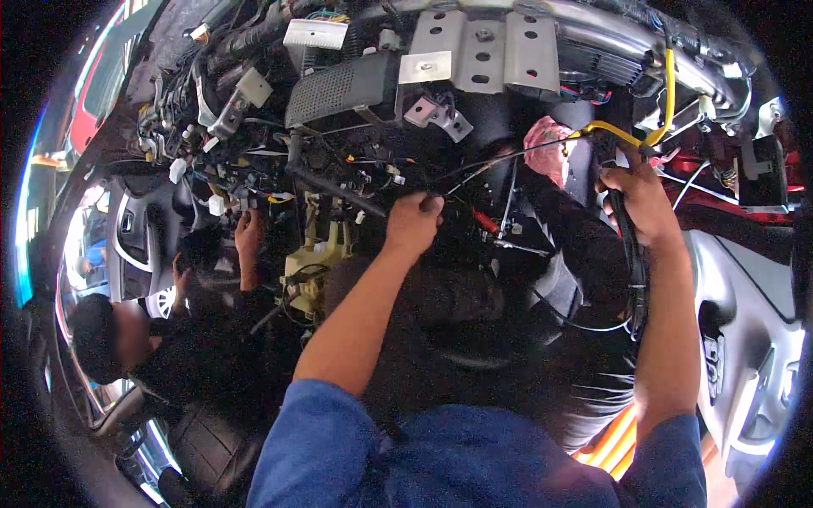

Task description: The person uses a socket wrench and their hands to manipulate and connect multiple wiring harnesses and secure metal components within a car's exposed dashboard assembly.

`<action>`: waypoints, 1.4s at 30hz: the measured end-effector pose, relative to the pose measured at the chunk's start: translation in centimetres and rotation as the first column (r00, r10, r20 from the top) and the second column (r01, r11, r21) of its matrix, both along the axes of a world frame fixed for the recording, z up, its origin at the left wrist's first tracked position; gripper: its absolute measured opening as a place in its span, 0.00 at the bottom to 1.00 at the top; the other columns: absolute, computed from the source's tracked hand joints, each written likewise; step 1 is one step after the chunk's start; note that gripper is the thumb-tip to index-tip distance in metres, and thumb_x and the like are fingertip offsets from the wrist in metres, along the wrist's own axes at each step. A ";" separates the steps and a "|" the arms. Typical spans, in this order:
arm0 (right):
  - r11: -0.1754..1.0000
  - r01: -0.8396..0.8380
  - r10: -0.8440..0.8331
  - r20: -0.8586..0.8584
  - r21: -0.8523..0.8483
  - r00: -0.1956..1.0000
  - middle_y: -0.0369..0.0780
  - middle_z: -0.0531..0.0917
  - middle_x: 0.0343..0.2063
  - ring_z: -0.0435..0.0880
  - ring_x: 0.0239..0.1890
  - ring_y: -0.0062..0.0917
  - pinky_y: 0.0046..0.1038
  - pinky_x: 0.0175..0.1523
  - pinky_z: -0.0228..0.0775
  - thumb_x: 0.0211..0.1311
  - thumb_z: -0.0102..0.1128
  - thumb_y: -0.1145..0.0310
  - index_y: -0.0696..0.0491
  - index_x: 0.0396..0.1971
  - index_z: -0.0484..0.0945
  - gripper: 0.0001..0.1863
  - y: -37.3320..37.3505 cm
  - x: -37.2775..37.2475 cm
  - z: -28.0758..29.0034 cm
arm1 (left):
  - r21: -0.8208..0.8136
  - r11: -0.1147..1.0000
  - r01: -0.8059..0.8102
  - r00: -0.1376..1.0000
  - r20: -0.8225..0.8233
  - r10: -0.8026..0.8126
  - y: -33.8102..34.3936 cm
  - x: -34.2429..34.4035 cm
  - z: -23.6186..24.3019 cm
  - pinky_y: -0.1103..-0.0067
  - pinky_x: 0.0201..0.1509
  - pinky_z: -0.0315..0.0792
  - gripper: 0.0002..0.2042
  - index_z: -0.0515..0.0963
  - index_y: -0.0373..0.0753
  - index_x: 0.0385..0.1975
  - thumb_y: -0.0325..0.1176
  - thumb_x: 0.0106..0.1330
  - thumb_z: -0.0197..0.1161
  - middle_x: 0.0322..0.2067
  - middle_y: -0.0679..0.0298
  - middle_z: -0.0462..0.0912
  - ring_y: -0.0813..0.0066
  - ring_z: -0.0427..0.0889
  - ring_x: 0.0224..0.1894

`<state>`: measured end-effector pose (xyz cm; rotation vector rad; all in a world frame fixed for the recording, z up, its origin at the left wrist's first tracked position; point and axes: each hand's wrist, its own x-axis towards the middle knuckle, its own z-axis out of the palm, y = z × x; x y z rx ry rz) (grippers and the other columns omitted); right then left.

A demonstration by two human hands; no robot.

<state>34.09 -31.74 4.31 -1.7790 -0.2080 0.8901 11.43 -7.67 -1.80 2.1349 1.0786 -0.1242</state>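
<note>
Head view: the person's left hand (413, 227), in the middle of the frame, is closed, fingers curled round the end of a thin cable (500, 160) that slants up toward the upper right. Its fingertips partly hide the grip. Right of centre, the right hand (644, 199) is wrapped round a dark cable bundle (626, 222), which hangs down along the inner side of the forearm. Just above this hand, a yellow-sheathed cable (671, 97) bends and climbs toward the upper right.

Between the two hands lie a crumpled pink wrapping (547, 151), nearer the right hand, and, lower down, a small red piece (485, 223) beside a metal rod (521, 248). Below and left of the left hand sits a pale yellow-green housing (318, 264).

Farther out, a silver bracket (483, 55) with round holes spans the top centre, next to a black perforated box (342, 90) and a white connector block (316, 34). Tangled wiring fills the upper left. At the left, a co-worker in a dark cap (95, 339) raises a hand (247, 239) toward the wiring. A grey door panel (745, 330) stands at the right edge.
</note>
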 end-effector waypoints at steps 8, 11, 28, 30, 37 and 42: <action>0.998 0.061 -0.064 0.143 0.024 0.988 0.37 0.79 0.22 0.73 0.16 0.20 0.23 0.20 0.64 0.58 0.54 0.67 0.53 0.54 0.70 0.22 0.1 4.9 -7.9 | -0.338 0.941 0.009 0.960 0.266 0.086 0.1 -7.3 4.9 0.82 0.41 0.69 0.12 0.78 0.34 0.46 0.34 0.70 0.53 0.33 0.66 0.79 0.81 0.74 0.34; 0.980 0.128 -0.059 0.394 -0.152 0.917 0.36 0.78 0.20 0.73 0.16 0.21 0.23 0.20 0.64 0.60 0.53 0.66 0.56 0.41 0.77 0.13 -1.9 7.9 -10.4 | -0.349 0.936 -0.050 0.951 0.271 0.151 1.8 -10.2 6.0 0.81 0.41 0.70 0.12 0.78 0.34 0.45 0.34 0.70 0.53 0.33 0.65 0.79 0.80 0.74 0.34; 0.980 0.198 -0.196 0.114 -0.001 0.974 0.37 0.79 0.26 0.73 0.17 0.18 0.21 0.20 0.65 0.63 0.54 0.66 0.55 0.42 0.71 0.11 -0.6 2.6 -1.0 | 0.621 0.721 0.309 0.951 -0.188 -0.246 0.6 -6.1 5.9 0.61 0.50 0.73 0.21 0.70 0.39 0.48 0.37 0.56 0.67 0.48 0.51 0.73 0.50 0.75 0.50; 0.976 0.215 -0.217 0.101 0.029 0.971 0.38 0.80 0.26 0.73 0.16 0.18 0.21 0.19 0.65 0.60 0.53 0.68 0.55 0.47 0.70 0.15 -0.3 2.5 -0.8 | 0.635 0.697 0.333 0.922 -0.064 -0.383 -0.8 -4.2 6.1 0.62 0.51 0.73 0.24 0.68 0.40 0.51 0.38 0.56 0.67 0.48 0.50 0.73 0.49 0.76 0.50; 0.962 0.250 -0.257 0.056 0.112 0.965 0.37 0.79 0.24 0.74 0.16 0.18 0.21 0.18 0.65 0.58 0.51 0.68 0.54 0.54 0.68 0.22 -0.4 2.1 -0.3 | 0.510 0.771 0.383 0.886 -0.439 -0.150 3.4 -1.1 2.6 0.62 0.39 0.77 0.23 0.68 0.29 0.49 0.39 0.60 0.62 0.35 0.47 0.81 0.48 0.82 0.38; 0.988 0.151 -0.153 0.061 0.023 0.986 0.35 0.76 0.23 0.72 0.16 0.18 0.20 0.19 0.64 0.64 0.54 0.61 0.52 0.41 0.71 0.12 -0.5 1.7 -1.2 | 0.583 0.770 0.260 0.964 -0.117 -0.238 5.1 -4.5 1.4 0.63 0.34 0.74 0.13 0.76 0.32 0.38 0.36 0.62 0.62 0.26 0.48 0.81 0.48 0.81 0.32</action>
